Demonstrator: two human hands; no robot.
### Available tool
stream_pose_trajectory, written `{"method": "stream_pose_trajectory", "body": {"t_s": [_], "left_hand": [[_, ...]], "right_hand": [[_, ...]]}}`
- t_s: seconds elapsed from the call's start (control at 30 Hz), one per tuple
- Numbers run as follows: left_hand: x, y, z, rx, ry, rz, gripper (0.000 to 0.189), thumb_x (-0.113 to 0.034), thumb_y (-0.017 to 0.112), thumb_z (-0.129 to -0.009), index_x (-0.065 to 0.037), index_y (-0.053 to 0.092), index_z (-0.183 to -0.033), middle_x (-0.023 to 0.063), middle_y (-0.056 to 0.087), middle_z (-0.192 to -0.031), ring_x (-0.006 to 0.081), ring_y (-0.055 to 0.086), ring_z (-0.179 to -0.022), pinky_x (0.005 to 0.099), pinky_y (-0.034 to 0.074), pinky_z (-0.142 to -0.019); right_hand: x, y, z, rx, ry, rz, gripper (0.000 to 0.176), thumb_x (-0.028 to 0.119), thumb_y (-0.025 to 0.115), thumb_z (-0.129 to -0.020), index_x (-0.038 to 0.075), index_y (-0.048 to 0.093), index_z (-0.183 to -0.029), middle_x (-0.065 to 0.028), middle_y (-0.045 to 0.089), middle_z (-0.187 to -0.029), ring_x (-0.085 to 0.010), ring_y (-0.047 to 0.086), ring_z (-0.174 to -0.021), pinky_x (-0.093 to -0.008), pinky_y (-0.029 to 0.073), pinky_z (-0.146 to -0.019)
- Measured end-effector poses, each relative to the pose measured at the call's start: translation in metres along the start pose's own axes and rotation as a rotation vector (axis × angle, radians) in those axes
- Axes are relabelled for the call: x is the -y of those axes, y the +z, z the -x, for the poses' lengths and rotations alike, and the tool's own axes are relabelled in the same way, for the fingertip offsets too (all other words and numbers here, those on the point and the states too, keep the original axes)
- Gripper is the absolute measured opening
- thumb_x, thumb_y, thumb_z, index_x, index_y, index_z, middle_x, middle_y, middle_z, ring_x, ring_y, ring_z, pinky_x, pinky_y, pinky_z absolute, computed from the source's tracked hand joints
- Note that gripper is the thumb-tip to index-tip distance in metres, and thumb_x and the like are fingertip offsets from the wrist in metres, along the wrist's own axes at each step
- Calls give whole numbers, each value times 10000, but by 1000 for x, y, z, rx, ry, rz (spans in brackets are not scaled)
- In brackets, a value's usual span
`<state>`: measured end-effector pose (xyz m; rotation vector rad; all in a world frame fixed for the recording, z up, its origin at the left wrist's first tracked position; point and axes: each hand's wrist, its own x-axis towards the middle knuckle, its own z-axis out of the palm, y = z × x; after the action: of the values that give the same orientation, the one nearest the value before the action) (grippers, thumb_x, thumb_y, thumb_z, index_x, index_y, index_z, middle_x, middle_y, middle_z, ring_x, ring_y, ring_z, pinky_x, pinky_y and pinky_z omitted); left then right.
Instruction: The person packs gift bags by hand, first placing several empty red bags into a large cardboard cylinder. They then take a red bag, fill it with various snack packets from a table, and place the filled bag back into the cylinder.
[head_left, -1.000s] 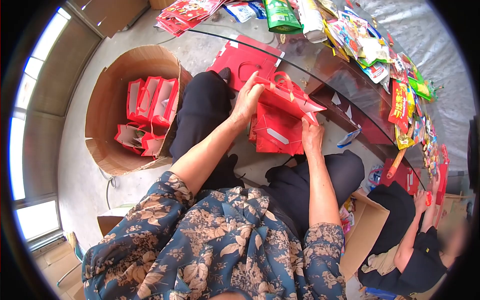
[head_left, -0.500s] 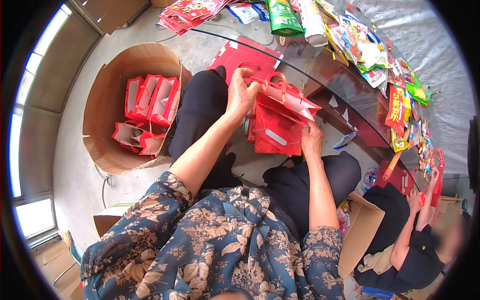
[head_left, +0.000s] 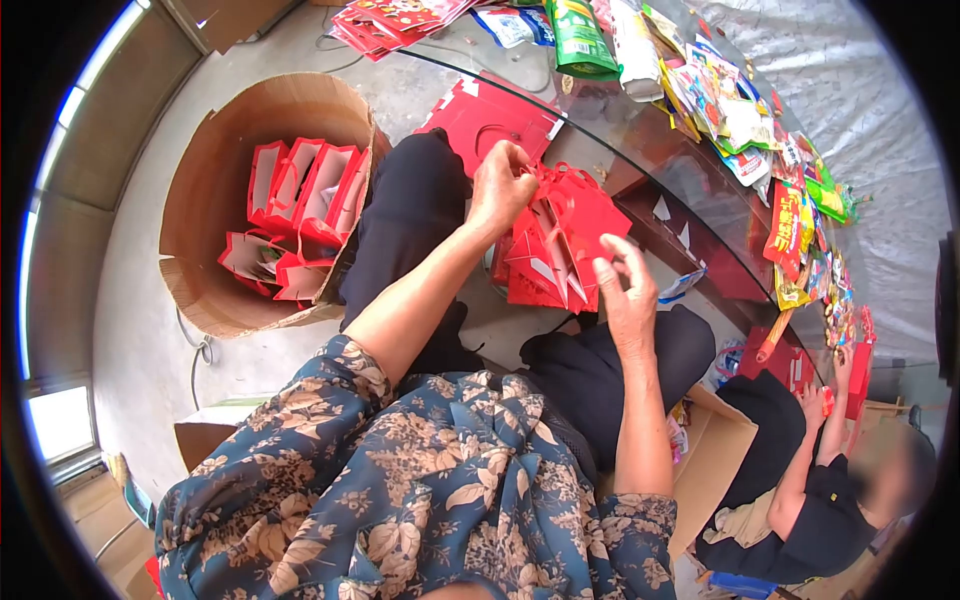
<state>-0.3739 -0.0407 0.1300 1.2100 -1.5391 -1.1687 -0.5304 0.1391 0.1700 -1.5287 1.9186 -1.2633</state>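
A red paper gift bag (head_left: 590,215) hangs over the gap between my knees, its ribbon handles at the top and its white-lined side folds toward me. My left hand (head_left: 502,190) is closed in a pinch at the bag's upper left corner. Just off the bag's right side, my right hand (head_left: 630,298) is open, thumb and fingers apart, with nothing in it. Beyond my left hand lies a flat red bag (head_left: 490,115) with a thin handle.
On my left stands a cardboard box (head_left: 185,225) holding several red gift bags (head_left: 325,190). A glass table (head_left: 590,130) carries many snack packets (head_left: 795,225) and a stack of red printed bags (head_left: 390,25). At the right sits another person (head_left: 800,500), beside an open carton (head_left: 715,450).
My right hand has let go of the bag's right edge, and its fingers have spread. The bag has turned, its side folds now facing me. My left hand keeps its pinch.
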Motion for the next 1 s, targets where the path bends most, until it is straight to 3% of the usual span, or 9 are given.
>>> {"method": "stream_pose_trajectory", "body": {"t_s": [0.13,0.23,0.33,0.4,0.63,0.73,0.83,0.93,1.0], "left_hand": [[1,5,4,-6,127,-52,199,-31,652,-778,-1,578,-960,166,655,-844,302,662,-810,403,522,-755],[-3,5,8,17,100,-75,199,-38,662,-777,-3,588,-958,124,711,-899,243,715,-920,354,536,-833],[-4,9,11,33,121,-58,194,-26,658,-782,-2,599,-966,133,713,-917,257,715,-931,355,534,-832],[-3,10,12,45,129,-55,190,-14,653,-788,0,610,-973,144,714,-932,269,714,-934,356,533,-830],[-6,6,20,351,239,-295,200,-67,655,-799,1,675,-986,190,660,-982,381,663,-937,428,526,-806],[-2,5,24,343,393,-463,211,-68,658,-812,-6,680,-1012,186,630,-937,409,641,-912,472,516,-774],[-13,9,30,270,427,-394,218,-66,659,-829,-18,683,-1040,185,592,-909,419,625,-881,499,504,-752],[-21,7,34,223,452,-308,228,-71,644,-850,-37,683,-1073,187,571,-913,420,620,-871,503,503,-755],[-21,7,35,222,436,-309,270,-82,655,-854,-43,681,-1119,185,579,-916,416,626,-876,501,507,-763]], "right_hand": [[8,15,5,106,22,139,320,187,687,-930,5,656,-1192,-184,693,-1096,-301,685,-1004,-407,521,-888],[9,14,1,76,152,67,232,141,626,-948,2,675,-1127,-180,706,-979,-274,703,-871,-393,533,-815],[-15,9,-6,-130,193,59,196,109,571,-961,2,684,-1081,-158,713,-892,-223,691,-783,-358,534,-763],[-28,2,-11,-236,254,-35,197,112,549,-983,9,690,-1074,-88,711,-873,-128,644,-817,-317,514,-772],[-23,-19,-5,-266,270,64,193,106,551,-997,24,698,-1092,-88,709,-820,-156,662,-758,-325,519,-727],[-9,-22,-3,-215,217,177,168,63,581,-961,29,696,-1080,-126,710,-914,-240,694,-840,-359,529,-774],[4,-22,-10,-368,-280,537,174,5,624,-899,31,692,-1057,-137,693,-1037,-317,680,-962,-401,529,-842],[33,-20,-5,-300,-376,553,201,-41,648,-849,24,687,-1035,-138,668,-1125,-344,649,-1036,-427,521,-889],[41,-7,7,-140,-243,306,180,-36,643,-875,25,689,-1039,-147,682,-1087,-325,669,-1003,-417,532,-876]]}}
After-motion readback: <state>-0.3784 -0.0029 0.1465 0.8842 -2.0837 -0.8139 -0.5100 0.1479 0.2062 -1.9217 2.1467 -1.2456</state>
